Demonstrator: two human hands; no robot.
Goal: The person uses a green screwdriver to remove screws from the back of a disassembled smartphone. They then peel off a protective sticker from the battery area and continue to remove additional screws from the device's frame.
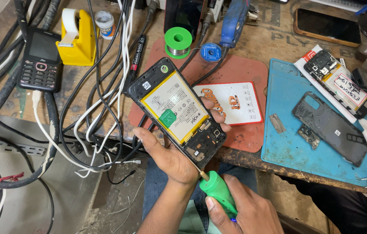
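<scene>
Left hand point(170, 154) fingers wrapped around opened black smartphone with exposed white battery point(177, 112), held tilted above wooden bench edge. Right hand point(246, 212) fingers closed on green-handled screwdriver point(218, 193), tip at phone's lower end. Tangled black and white cables point(97, 108) crowd left side. Behind phone: white rectangular card with red border point(235, 104) on reddish mat point(239, 71). Green solder spool point(177, 42) beyond. Black phone back cover point(330, 128) on blue mat point(287, 151).

Worn wooden workbench point(252, 161), gritty floor point(118, 208)

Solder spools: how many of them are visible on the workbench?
2: a green solder spool at the red mat's top edge, and a smaller blue solder spool just right of it. Others may be hidden.
</scene>
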